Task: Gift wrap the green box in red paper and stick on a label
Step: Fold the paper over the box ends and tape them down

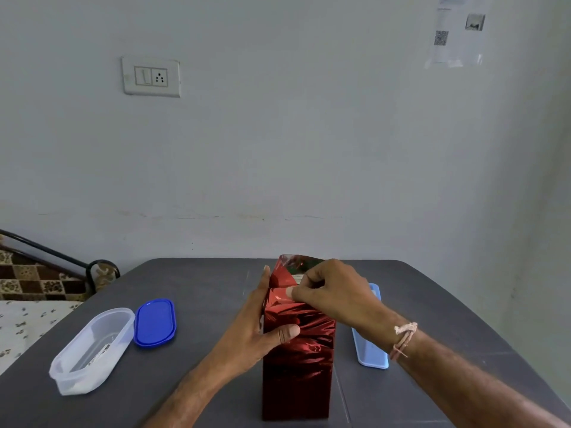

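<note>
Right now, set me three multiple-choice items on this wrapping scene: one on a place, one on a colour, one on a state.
1. Where does the dark blue lid lie?
A. left of the box, beside the clear container
B. on top of the box
C. inside the container

2. What colour is the paper round the box?
A. green
B. red
C. white

3. What is the right hand doing?
A. hanging idle
B. holding the lid
C. pinching the paper at the box's top

Key: 1 A, the lid lies next to the open container, left of the box; 2 B, shiny red foil covers the box; 3 C, its fingertips pinch the folded paper there.
</note>
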The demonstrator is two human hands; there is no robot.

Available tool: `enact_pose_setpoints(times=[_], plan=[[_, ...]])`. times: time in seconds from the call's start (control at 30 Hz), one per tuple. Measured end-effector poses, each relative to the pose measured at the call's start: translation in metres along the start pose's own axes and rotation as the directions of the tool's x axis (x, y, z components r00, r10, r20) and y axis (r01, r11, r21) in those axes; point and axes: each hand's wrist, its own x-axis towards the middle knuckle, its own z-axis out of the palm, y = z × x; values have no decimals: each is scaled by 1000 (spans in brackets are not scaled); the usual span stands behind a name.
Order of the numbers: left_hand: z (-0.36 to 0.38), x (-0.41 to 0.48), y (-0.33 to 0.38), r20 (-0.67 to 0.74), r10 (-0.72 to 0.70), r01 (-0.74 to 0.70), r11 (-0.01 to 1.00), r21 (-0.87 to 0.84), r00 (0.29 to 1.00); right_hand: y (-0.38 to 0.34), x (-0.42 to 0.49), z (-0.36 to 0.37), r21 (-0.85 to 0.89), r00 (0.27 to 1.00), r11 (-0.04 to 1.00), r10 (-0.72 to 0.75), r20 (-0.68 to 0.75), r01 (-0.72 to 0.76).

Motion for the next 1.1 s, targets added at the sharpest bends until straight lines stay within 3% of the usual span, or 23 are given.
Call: enact_pose_setpoints(times=[0.1,0.33,0.53,0.7,1.1], plan=[[-1,1,-2,-14,10,-10,1000,27,1000,4,-2,0,50,999,999,20,29,-22],[1,-6,1,-213,100,-71,988,138,972,10,-2,6,134,1000,991,12,-1,-12],[-3,-12,22,-347,110,-105,994,33,931,12,-2,9,172,999,984,40,-3,-39],[-11,-2,28,-314,96,-59,990,125,944,12,-2,8,224,999,973,42,34,-49],[-19,15,41,-261,-3,63,973,222,965,32,-16,1,405,992,912,-103,73,64]])
